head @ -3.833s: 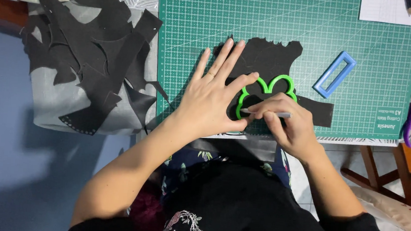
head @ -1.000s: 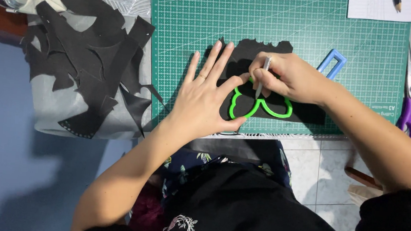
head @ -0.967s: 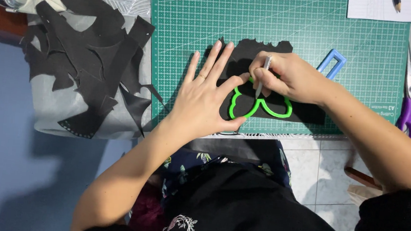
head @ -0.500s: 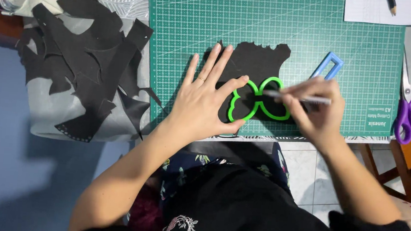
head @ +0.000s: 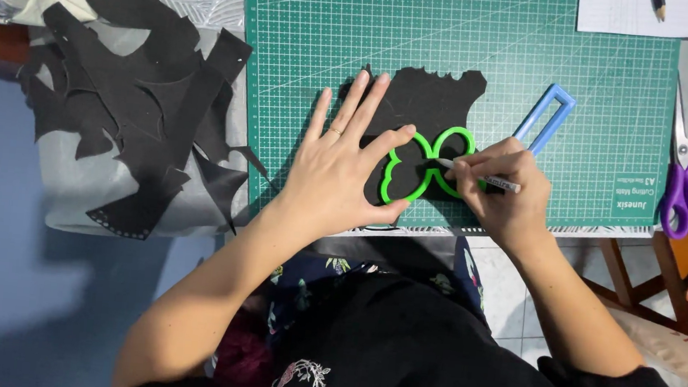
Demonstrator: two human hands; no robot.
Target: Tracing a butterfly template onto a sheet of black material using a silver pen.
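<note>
Green cutting mat (head: 305,66) on the desk, black sheet (head: 439,102) near its front edge. Left hand (head: 337,172) flat, fingers spread, pinning green template (head: 425,163) on the sheet. Right hand (head: 506,191) grips pen (head: 486,179), tip at the template's middle. Risk: lighter pressure lets the template slide, skewing the line.

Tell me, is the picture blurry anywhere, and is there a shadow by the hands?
Head view: mostly sharp, the grid lines on the green cutting mat are crisp; the left hand throws a soft shadow on the mat beside it; the black sheet shows no glare; the right hand with its pen looks unblurred.
</note>
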